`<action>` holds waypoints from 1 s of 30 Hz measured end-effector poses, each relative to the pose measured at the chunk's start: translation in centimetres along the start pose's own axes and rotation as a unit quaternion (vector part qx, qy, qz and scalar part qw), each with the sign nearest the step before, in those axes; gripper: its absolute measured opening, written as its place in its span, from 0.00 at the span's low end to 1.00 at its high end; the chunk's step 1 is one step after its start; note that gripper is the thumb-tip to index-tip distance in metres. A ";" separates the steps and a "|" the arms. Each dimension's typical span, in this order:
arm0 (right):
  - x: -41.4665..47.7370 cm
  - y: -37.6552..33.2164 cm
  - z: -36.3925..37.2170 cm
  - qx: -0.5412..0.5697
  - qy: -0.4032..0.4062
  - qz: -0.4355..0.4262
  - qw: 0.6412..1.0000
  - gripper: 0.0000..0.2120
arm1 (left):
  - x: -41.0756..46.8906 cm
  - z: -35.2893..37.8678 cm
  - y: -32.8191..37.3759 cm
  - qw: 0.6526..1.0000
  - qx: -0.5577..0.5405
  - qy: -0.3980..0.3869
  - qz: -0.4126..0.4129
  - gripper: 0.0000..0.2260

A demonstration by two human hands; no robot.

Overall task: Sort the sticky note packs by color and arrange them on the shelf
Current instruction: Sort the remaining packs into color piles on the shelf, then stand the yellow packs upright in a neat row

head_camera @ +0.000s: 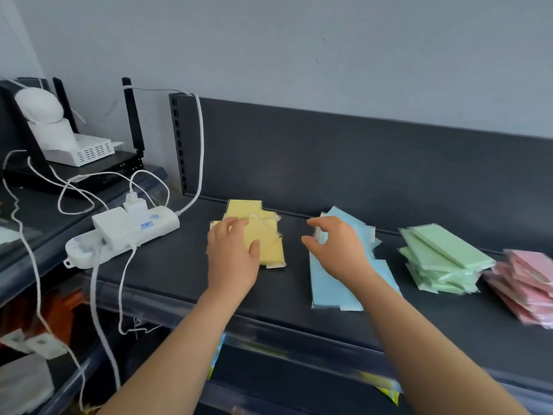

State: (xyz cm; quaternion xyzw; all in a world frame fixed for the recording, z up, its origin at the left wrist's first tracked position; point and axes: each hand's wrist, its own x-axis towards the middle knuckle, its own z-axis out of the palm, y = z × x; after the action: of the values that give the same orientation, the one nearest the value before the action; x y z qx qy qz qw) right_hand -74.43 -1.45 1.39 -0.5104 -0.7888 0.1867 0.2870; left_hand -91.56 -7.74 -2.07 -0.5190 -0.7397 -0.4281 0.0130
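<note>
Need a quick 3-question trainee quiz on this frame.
1. How many colour piles lie on the shelf?
2. True or false: the left hand rests on the pink pile.
3. Which pile is nearest the power strip? A) green B) yellow C) blue

Key: 1. four. 2. False, it rests on yellow. 3. B.

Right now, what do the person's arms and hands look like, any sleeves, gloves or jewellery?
The left forearm and right forearm are bare up to the frame edge, no sleeves. The left hand and right hand wear no gloves; no watch or ring shows.
</note>
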 end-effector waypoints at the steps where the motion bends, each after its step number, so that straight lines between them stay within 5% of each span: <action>1: -0.5 0.9 -0.6 -0.002 0.016 0.001 1.000 0.19 | -0.4 0.3 0.9 0.999 -0.030 -0.013 0.014 0.19; 7: -4.5 5.9 -2.7 -0.084 -0.023 0.014 0.996 0.31 | -3.0 3.2 5.2 0.959 -0.144 -0.244 -0.023 0.34; 10: -5.8 7.9 -2.5 -0.099 -0.091 0.019 0.991 0.36 | -3.6 4.3 6.2 0.948 -0.106 -0.301 -0.014 0.31; 16: -6.0 9.3 -1.7 -0.123 -0.088 0.006 0.988 0.35 | -3.4 5.9 7.2 0.950 -0.098 -0.297 0.001 0.18; 22: -6.1 9.9 -1.7 -0.141 -0.045 -0.019 0.989 0.34 | -3.7 6.9 7.3 0.951 -0.105 -0.292 0.011 0.29; 30: -6.5 7.8 -2.2 -0.125 0.046 -0.077 0.988 0.28 | -3.7 5.4 6.4 0.961 -0.144 -0.236 0.005 0.21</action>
State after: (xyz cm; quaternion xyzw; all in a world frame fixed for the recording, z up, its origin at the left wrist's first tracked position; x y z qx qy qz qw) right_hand -65.52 -4.16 -3.19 -0.4878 -0.8290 0.0407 0.2706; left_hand -82.58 -6.46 -3.29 -0.6052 -0.6499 -0.3953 -0.2349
